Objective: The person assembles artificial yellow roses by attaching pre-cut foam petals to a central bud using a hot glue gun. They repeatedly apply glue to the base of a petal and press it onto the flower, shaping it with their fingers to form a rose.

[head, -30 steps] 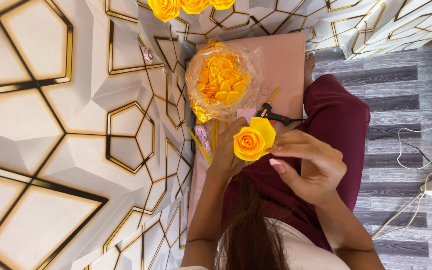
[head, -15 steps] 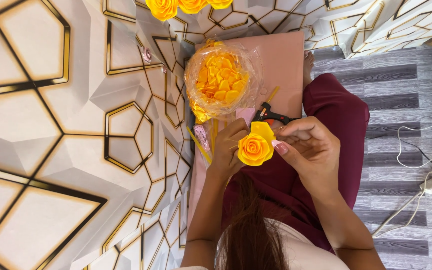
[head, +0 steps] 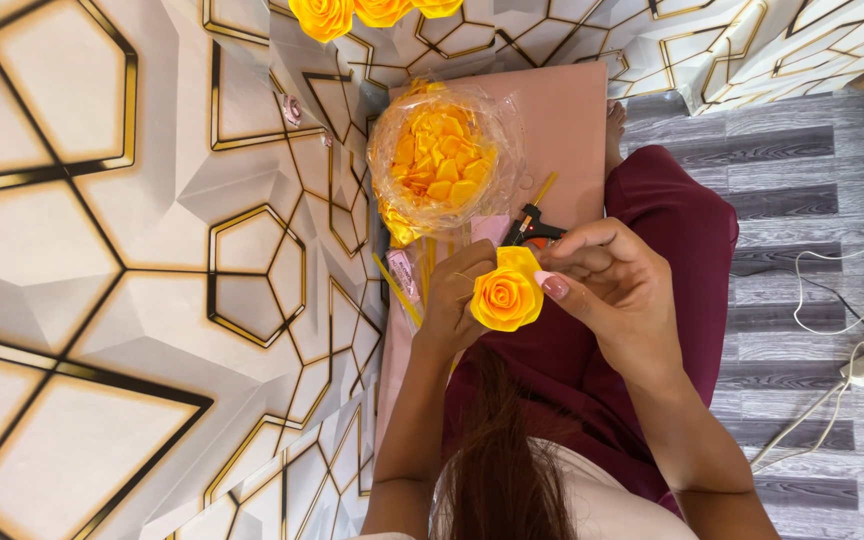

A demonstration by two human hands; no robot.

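Right hand (head: 617,285) has thumb and fingertips pinching the outer petal of the rose (head: 508,295), the other fingers curled in over its top edge. Left hand (head: 457,300) sits behind the bloom, fingers closed on its left side and base, so both hands grip it. The rose, yellow with an orange heart, hangs over the lap, just near of the pink board (head: 562,120). A glue gun (head: 532,228) lies on that board right above the fingers. Farther out, a clear bag of petals (head: 437,165), with yellow sticks (head: 397,290) to its near-left. Three finished roses (head: 352,12) line the far edge. Cables (head: 852,330) trail on the floor to the right.
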